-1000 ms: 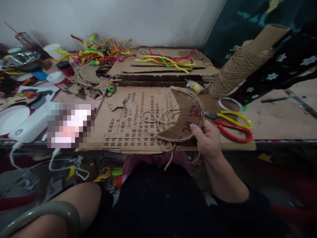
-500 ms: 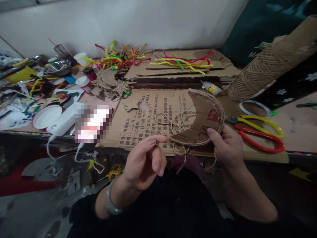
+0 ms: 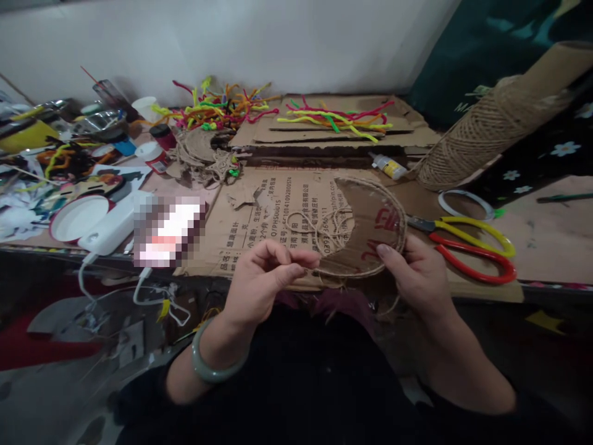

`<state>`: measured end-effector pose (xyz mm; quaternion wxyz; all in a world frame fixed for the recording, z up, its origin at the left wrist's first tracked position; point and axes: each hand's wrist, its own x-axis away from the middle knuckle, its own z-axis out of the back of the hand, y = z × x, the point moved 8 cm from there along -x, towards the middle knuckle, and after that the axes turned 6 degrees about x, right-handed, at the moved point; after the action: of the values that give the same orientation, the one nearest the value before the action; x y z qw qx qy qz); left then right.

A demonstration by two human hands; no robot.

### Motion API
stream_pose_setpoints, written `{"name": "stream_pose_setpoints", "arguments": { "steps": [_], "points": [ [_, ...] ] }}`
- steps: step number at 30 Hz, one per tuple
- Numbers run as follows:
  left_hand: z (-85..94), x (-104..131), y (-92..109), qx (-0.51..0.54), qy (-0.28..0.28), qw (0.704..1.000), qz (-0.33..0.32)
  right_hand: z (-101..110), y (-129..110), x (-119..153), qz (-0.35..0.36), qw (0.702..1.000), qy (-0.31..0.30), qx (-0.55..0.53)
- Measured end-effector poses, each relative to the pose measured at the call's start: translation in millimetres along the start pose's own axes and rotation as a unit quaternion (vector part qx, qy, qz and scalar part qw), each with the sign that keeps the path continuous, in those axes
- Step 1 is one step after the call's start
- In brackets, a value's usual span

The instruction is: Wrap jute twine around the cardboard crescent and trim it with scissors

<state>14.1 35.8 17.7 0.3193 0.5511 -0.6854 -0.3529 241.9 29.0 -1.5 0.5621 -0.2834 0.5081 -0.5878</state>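
Note:
A cardboard crescent [image 3: 377,213] with twine along its outer edge is gripped at its right side by my right hand [image 3: 417,266]. My left hand [image 3: 271,272] has its thumb and fingers pinched together beside the crescent's lower left tip; whatever is between the fingertips is too small to make out. Loose twine [image 3: 315,225] lies in loops on the printed cardboard sheet [image 3: 259,228], partly behind the crescent. A thin strand also hangs below my right hand.
Scissors [image 3: 477,247] with red and yellow handles lie right of my right hand. Behind are a glue bottle [image 3: 389,165], a twine cone [image 3: 482,136] and pipe cleaners [image 3: 338,117]. A phone [image 3: 173,232] and white power bank [image 3: 115,222] sit left.
My left thumb and fingers have closed together near the crescent's tip. The crescent, in my right hand, has tilted slightly, and the whole view has shifted a little.

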Motion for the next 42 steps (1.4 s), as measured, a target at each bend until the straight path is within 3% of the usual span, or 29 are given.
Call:
{"name": "stream_pose_setpoints", "arguments": {
  "steps": [6,9,12,15,23,27,34,37,40,42],
  "points": [
    [10.0,-13,-4,-0.038,0.029,0.998,-0.05,-12,-37,8,0.056,0.994,-0.088,0.037],
    [6.1,-17,-20,-0.022,-0.003,1.0,-0.002,-27,-43,16,0.065,0.988,-0.14,0.03],
    [3.2,-16,-35,-0.041,-0.034,0.997,0.055,-47,-46,28,0.077,0.968,-0.232,0.051],
    [6.8,-16,-35,-0.019,-0.017,0.999,0.04,-54,-47,34,0.103,0.947,-0.29,0.094],
    [1.6,-30,-30,0.035,0.0,0.999,0.028,-29,-61,0,0.133,0.963,-0.177,0.156],
    [1.3,-34,-34,0.023,-0.009,0.999,0.021,-38,-64,-7,0.133,0.965,-0.173,0.145],
    [4.1,-33,-31,-0.025,-0.032,0.999,-0.032,-58,-65,6,0.149,0.957,-0.175,0.177],
    [5.3,-33,-30,-0.019,-0.033,0.999,-0.037,-36,-63,6,0.178,0.949,-0.166,0.2],
    [4.6,-33,-33,0.004,-0.043,0.999,-0.012,33,-33,-11,0.137,0.936,-0.034,0.323],
    [4.6,-32,-36,0.018,-0.043,0.999,0.014,81,0,-22,0.082,0.897,0.023,0.433]
  ]
}}
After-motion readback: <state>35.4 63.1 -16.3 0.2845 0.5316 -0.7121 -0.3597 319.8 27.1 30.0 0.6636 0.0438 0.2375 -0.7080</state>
